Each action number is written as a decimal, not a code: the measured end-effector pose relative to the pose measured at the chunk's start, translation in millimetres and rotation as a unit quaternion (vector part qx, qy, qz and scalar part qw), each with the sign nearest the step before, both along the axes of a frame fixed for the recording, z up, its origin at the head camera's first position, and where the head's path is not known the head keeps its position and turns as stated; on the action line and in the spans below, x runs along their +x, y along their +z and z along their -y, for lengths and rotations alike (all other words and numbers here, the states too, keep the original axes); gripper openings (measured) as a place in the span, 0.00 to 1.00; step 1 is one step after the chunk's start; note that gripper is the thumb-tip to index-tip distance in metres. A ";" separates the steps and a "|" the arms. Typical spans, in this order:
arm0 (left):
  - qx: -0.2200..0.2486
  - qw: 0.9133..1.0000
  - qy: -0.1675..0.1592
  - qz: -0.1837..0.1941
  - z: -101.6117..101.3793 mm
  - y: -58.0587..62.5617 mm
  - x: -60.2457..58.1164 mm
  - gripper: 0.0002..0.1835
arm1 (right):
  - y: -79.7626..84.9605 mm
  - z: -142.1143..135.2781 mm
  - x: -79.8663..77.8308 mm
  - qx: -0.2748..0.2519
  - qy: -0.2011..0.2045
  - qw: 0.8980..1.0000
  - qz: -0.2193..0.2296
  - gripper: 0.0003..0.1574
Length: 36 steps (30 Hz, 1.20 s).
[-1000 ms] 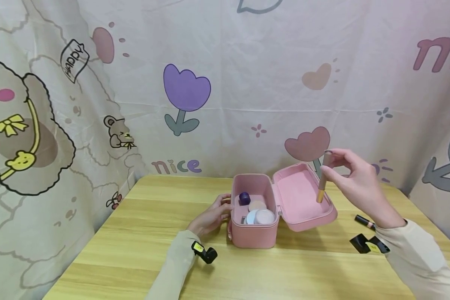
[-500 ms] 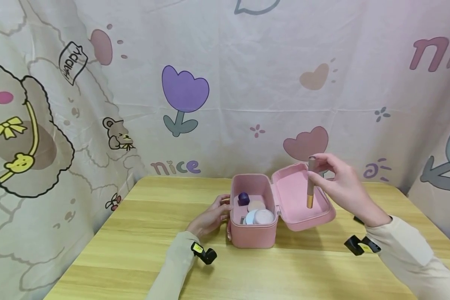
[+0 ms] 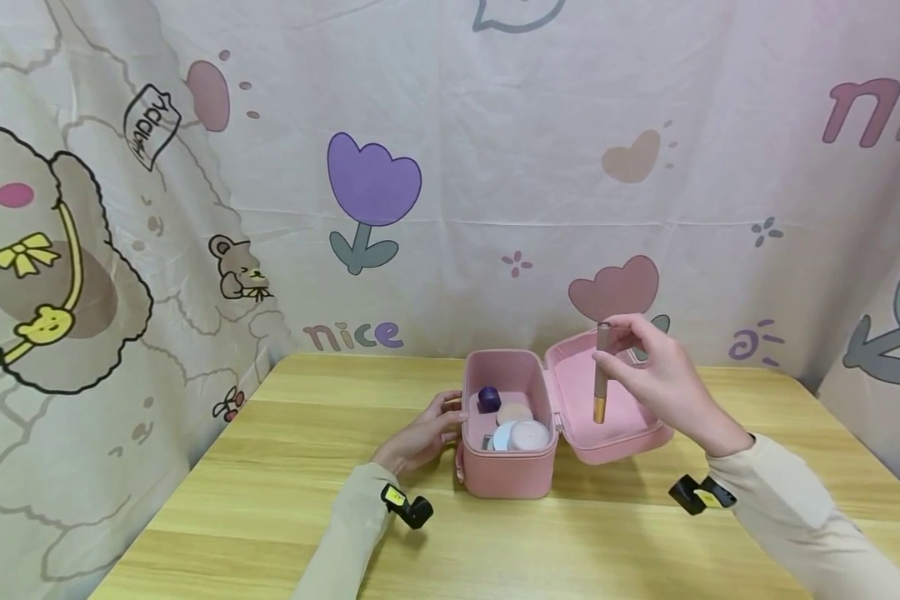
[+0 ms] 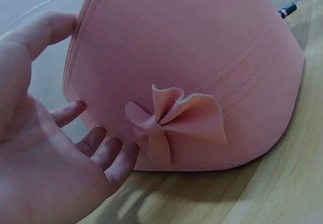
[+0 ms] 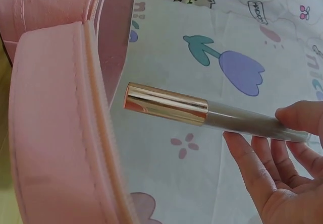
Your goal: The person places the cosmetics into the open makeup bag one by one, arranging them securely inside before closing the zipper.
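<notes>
A pink makeup case (image 3: 508, 477) stands unzipped on the table, its lid (image 3: 576, 379) folded out to the right. My left hand (image 3: 418, 435) touches the case's left side; in the left wrist view the thumb meets the zipped rim and the fingers lie on the side by a pink bow (image 4: 189, 115). Between thumb and fingertips my right hand (image 3: 663, 379) pinches a slim taupe cosmetic tube (image 3: 602, 371) by its upper part. Its gold end (image 5: 166, 104) points down over the lid. Inside the case are a dark purple item (image 3: 489, 399), a beige round piece (image 3: 513, 412) and pale round compacts (image 3: 529, 435).
A wooden table (image 3: 322, 517) carries the case. Behind it hangs a printed cloth (image 3: 457, 125). In the left wrist view a black tube (image 4: 288, 10) lies beyond the case; the right arm hides that area in the head view.
My right hand has moved left and slightly down with the cosmetic tube, from the lid's right part toward its middle, and the tube stands more upright. The left hand stays on the case.
</notes>
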<state>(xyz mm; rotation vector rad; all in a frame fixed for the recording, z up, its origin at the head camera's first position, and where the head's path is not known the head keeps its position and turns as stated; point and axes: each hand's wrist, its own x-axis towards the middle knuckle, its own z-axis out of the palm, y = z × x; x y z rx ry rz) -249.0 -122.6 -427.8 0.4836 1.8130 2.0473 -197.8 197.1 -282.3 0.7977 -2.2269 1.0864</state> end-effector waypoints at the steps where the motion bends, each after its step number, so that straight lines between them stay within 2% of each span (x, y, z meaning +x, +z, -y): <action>1: -0.001 1.000 0.000 0.001 0.1 0.0 -0.2 0.34 | -0.2 1.1 -0.7 0.001 0.001 1.000 -0.003 0.19; 5: -0.001 1.000 -0.001 0.000 0.8 -0.5 -0.3 0.33 | -0.1 6.5 -2.6 0.007 0.003 1.000 -0.004 0.19; 19: 0.009 1.000 -0.018 0.010 -3.0 3.8 2.6 0.32 | 2.3 27.1 -9.6 0.020 0.011 0.999 0.040 0.19; 33: 0.003 1.000 -0.012 0.006 -5.1 4.4 2.0 0.33 | 4.5 51.0 -16.7 0.048 0.007 0.995 0.084 0.22; 36: 0.002 1.000 -0.014 0.006 -5.3 4.6 1.8 0.33 | 2.3 59.0 -18.4 0.041 0.017 0.995 0.095 0.21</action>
